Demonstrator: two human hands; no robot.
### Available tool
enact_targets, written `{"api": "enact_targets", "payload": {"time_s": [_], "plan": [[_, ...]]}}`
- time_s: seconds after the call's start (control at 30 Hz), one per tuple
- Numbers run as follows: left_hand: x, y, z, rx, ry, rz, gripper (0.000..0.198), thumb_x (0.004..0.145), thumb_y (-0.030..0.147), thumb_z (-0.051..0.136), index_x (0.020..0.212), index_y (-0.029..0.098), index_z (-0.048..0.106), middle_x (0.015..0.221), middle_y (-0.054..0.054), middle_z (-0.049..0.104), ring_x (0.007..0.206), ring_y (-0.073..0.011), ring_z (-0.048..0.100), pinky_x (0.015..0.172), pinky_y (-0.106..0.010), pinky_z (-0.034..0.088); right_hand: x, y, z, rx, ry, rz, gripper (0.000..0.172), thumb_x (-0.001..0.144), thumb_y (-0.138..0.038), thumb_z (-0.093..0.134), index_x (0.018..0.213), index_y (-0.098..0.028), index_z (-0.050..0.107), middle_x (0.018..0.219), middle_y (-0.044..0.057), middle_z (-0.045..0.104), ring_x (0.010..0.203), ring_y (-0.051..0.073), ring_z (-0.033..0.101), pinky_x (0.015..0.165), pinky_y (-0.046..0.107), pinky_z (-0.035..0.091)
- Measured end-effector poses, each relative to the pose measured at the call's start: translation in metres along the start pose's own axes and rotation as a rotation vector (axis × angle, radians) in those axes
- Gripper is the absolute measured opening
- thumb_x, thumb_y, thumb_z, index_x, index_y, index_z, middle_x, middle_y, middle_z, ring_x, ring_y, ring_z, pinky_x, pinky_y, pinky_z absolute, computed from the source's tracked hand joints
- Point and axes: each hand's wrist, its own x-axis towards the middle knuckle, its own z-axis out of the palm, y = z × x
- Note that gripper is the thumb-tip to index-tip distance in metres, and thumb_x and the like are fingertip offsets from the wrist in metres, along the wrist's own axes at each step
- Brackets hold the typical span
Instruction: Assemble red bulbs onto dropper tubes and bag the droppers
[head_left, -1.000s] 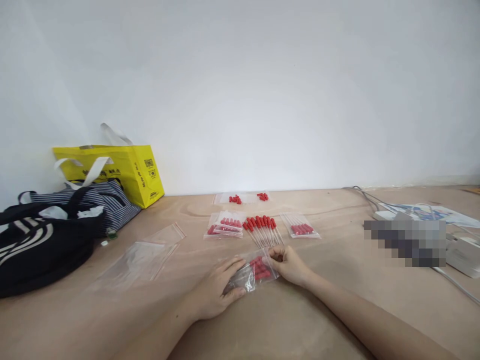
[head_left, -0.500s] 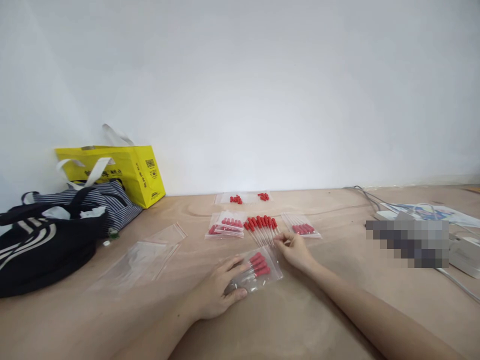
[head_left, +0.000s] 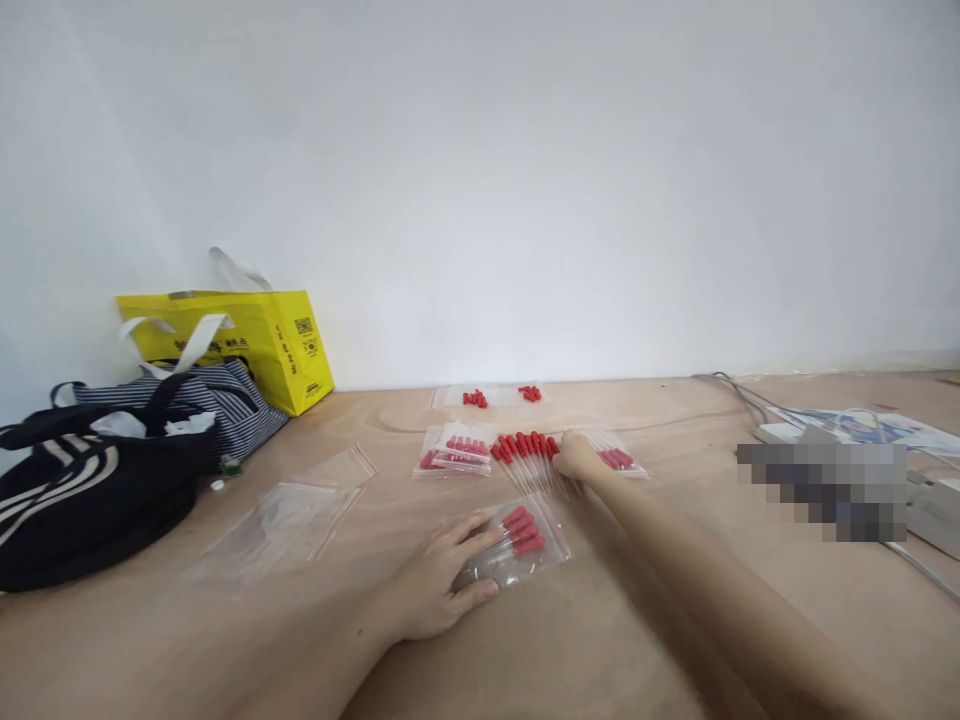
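Note:
My left hand (head_left: 442,575) lies with thumb and fingers spread over a clear zip bag (head_left: 553,560). Inside that bag are several droppers with red bulbs (head_left: 525,530); their thin ends run under my fingers. Just beyond it, loose droppers (head_left: 525,447) lie fanned out, bulbs pointing away from me. At the right end of this fan is my right hand (head_left: 579,458), its fingers curled in beside the last bulb. The fingertips are hidden, so whatever they pinch does not show. My right hand partly covers another bag of droppers (head_left: 616,459).
Stacked bags of droppers (head_left: 461,450) lie left of the fan. Behind it is a bag with loose red bulbs (head_left: 474,398). Clear bags (head_left: 277,525) lie to the left, near a black bag (head_left: 97,510) and a yellow bag (head_left: 292,350). Cables (head_left: 739,395) run at the right.
My right hand has moved away from me, from the thin ends of the fanned droppers up beside the bulbs. My left hand has stayed on the bag.

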Motion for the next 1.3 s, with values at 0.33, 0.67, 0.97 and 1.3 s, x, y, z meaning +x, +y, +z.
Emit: {"api": "enact_targets", "payload": {"time_s": [0.33,0.67,0.97,1.3], "plan": [[-0.002,0.003,-0.002,0.023,-0.017,-0.019,0.050,0.081,0.041,0.046,0.128,0.031,0.034,0.137,-0.003,0.030,0.124,-0.0254,0.028,0.100,-0.045,0.027,-0.036,-0.003,-0.038,0.209,0.001,0.015,0.061,0.072,-0.020,0.045,0.127,-0.010,0.021,0.056,-0.003,0.052,0.045,0.013,0.051,0.046,0.023,0.039],[0.000,0.005,-0.002,0.048,-0.041,-0.055,0.053,0.081,0.038,0.046,0.130,0.028,0.029,0.139,-0.004,0.027,0.125,-0.0243,0.026,0.101,-0.044,0.025,-0.100,0.009,-0.021,0.981,-0.055,0.078,0.073,0.068,-0.046,0.055,0.124,-0.022,0.014,0.051,-0.011,0.044,0.039,0.011,0.048,0.040,0.023,0.042],[0.000,0.006,-0.001,0.047,-0.030,-0.061,0.054,0.081,0.039,0.046,0.130,0.027,0.030,0.138,-0.005,0.028,0.125,-0.0253,0.026,0.101,-0.043,0.025,-0.117,0.002,-0.020,1.105,-0.346,0.114,0.031,0.067,-0.047,0.059,0.075,-0.019,0.049,0.062,-0.004,0.057,0.059,0.011,0.056,0.063,0.026,0.045],[0.002,0.007,-0.001,0.068,-0.045,-0.061,0.054,0.081,0.036,0.045,0.131,0.025,0.028,0.138,-0.006,0.028,0.125,-0.0243,0.026,0.101,-0.044,0.026,-0.115,0.010,-0.021,0.770,-0.568,-0.117,0.043,0.072,-0.047,0.054,0.101,-0.016,0.049,0.069,-0.001,0.058,0.041,0.004,0.043,0.040,0.017,0.032]]}}
